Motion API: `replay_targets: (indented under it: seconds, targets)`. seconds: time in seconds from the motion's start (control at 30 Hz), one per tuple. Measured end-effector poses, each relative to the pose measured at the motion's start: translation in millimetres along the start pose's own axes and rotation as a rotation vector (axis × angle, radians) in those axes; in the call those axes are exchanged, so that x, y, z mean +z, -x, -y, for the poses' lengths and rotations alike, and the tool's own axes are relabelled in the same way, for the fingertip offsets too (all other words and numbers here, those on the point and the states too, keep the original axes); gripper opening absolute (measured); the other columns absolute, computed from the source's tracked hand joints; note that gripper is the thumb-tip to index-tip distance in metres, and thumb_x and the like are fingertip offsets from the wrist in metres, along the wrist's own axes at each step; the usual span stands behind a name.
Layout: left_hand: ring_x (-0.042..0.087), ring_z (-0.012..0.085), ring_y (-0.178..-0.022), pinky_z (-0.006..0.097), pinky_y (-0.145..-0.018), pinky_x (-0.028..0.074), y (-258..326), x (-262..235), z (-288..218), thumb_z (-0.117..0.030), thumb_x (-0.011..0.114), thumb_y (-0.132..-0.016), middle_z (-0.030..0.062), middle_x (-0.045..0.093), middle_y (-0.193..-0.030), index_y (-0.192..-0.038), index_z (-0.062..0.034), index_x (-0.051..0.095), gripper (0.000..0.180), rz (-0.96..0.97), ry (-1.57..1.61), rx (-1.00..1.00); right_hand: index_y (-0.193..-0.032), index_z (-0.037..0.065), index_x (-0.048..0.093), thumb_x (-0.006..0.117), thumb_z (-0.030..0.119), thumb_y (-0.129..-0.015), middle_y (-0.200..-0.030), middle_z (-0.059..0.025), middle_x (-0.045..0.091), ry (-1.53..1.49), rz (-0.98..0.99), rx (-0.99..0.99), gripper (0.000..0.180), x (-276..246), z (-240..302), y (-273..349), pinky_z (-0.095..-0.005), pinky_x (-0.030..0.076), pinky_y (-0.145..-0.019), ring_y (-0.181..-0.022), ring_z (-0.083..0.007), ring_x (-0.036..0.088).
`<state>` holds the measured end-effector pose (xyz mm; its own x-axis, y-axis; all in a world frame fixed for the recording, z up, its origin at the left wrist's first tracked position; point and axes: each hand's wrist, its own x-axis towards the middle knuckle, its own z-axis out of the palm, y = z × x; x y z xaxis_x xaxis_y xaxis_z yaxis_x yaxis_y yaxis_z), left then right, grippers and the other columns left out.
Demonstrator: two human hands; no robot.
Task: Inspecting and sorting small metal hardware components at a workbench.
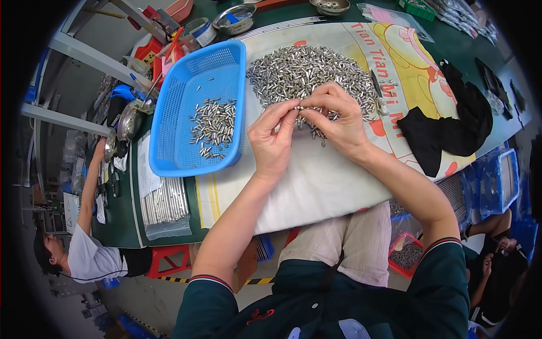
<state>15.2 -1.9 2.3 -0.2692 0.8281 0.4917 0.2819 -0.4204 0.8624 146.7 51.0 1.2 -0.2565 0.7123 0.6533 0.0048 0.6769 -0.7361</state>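
My left hand (273,135) and my right hand (337,120) meet at the near edge of a heap of small shiny metal pins (299,68). Fingertips and thumbs of both pinch a small metal pin (298,107) between them; its exact shape is too small to make out. The heap is spread on a printed cloth (316,192). To the left of my left hand stands a blue plastic basket (169,148), with more metal pins (217,121) lying loose on its floor.
A black cloth (451,121) lies at the right. Bagged metal rods (165,203) lie below the basket. Metal bowls (234,20) stand at the back. A co-worker (93,251) reaches in from the left; another person (494,260) sits at the right. A red bin (405,254) stands below the table.
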Motion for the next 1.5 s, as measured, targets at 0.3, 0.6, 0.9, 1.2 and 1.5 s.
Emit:
replay_targets:
  seconds: [0.3,0.6,0.9,1.2,1.5]
  targets:
    - [0.055,0.0078,-0.072,0.019,-0.061,0.044,-1,0,1,0.0,0.061,-0.079,0.0039,0.062,-0.084,-0.094,-0.0021,0.065,0.015,-0.005,0.034,-0.036,-0.084,0.006,0.067,0.066,0.002,-0.071,-0.076,-0.0018,0.056,-0.022,0.03,0.052,0.014,0,0,0,-0.0207,0.039,-0.049,-0.066,-0.0089,0.052]
    - [0.057,0.0081,-0.071,0.019,-0.062,0.047,-1,3,-9,-0.002,0.059,-0.082,0.0042,0.063,-0.083,-0.096,-0.0003,0.064,0.015,0.001,0.135,-0.274,-0.083,0.003,0.066,0.066,0.006,-0.073,-0.074,-0.0019,0.055,-0.093,0.092,0.209,0.01,-4,-1,-2,-0.0202,0.04,-0.053,-0.062,-0.0067,0.05]
    - [0.063,0.0087,-0.07,0.015,-0.049,0.04,-2,-4,-7,-0.014,0.055,-0.086,0.0038,0.066,-0.081,-0.102,-0.0056,0.062,0.019,0.127,0.303,-0.591,-0.077,-0.003,0.064,0.068,0.011,-0.071,-0.063,-0.0003,0.058,-0.058,0.226,0.513,0.016,-10,2,-8,-0.0185,0.041,-0.051,-0.056,-0.0028,0.047]
    - [0.063,0.0114,-0.07,0.019,-0.061,0.049,-4,-6,-5,-0.014,0.058,-0.085,0.0086,0.065,-0.085,-0.101,-0.0017,0.06,0.02,0.149,0.396,-0.755,-0.081,-0.004,0.064,0.063,0.012,-0.073,-0.066,-0.0021,0.06,-0.112,0.273,0.564,0.017,-11,-2,-4,-0.021,0.042,-0.054,-0.057,-0.0047,0.049]
    - [0.064,0.0158,-0.073,0.024,-0.068,0.054,-6,-6,4,-0.01,0.055,-0.086,0.0118,0.063,-0.088,-0.1,0.0035,0.059,0.019,0.168,0.508,-0.782,-0.078,-0.002,0.064,0.068,0.015,-0.073,-0.065,0.0,0.059,-0.068,0.351,0.624,0.019,-14,-1,-9,-0.0173,0.038,-0.049,-0.057,-0.0018,0.047]
